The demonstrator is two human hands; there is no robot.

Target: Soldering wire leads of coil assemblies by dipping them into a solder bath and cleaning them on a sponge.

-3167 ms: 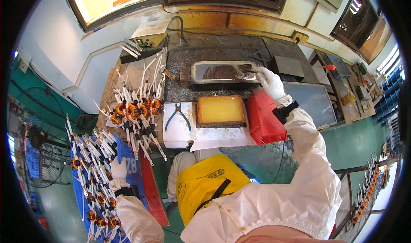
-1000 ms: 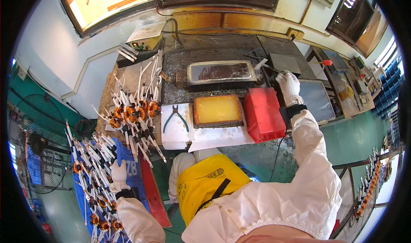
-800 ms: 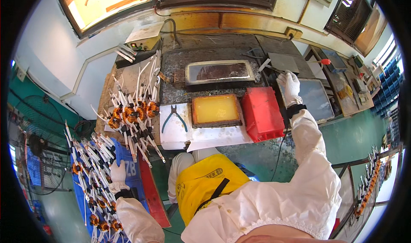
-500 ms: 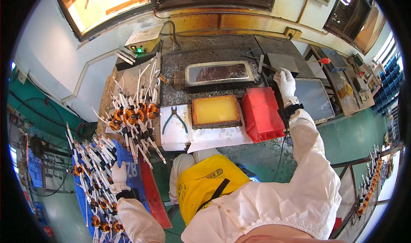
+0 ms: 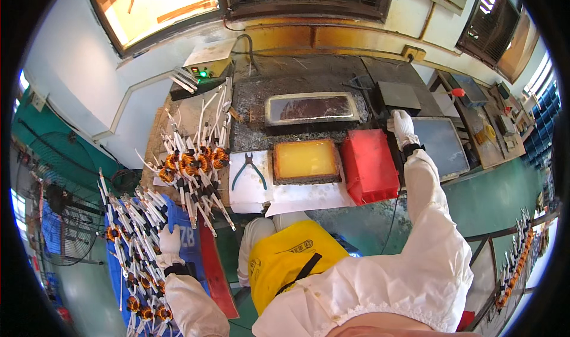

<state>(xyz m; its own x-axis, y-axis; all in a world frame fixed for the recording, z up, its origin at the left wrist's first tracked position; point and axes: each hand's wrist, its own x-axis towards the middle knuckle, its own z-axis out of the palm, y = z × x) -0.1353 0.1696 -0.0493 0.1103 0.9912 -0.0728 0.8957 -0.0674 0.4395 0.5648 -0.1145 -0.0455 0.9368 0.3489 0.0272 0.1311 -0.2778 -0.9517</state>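
Note:
My white-gloved left hand (image 5: 169,241) is over the blue bin (image 5: 189,242), beside a heap of copper-wound ring coils with white-sleeved leads (image 5: 133,230). Its fingertips point away from me and look apart, and nothing shows in them. My gloved right hand (image 5: 402,124) is beyond the red bin (image 5: 371,168), close to the dark grey box (image 5: 399,97). Its fingers are curled; whatever they hold, if anything, is hidden. A rectangular pot with a shiny dark surface (image 5: 312,107) stands left of that hand. Nearer me is a tray of yellow material (image 5: 306,160).
Blue-handled cutters (image 5: 249,171) lie on white paper (image 5: 246,197). More ring coils (image 5: 193,162) are piled at the bench's left. Behind them stands a control box with a green light (image 5: 208,67). A grey-topped panel (image 5: 436,147) sits at right; a fan (image 5: 62,224) is far left.
My right hand has drawn back toward me from the grey box, and the flat metal blade seen beside it no longer shows there. My left hand stays by the coils. The view has shifted slightly.

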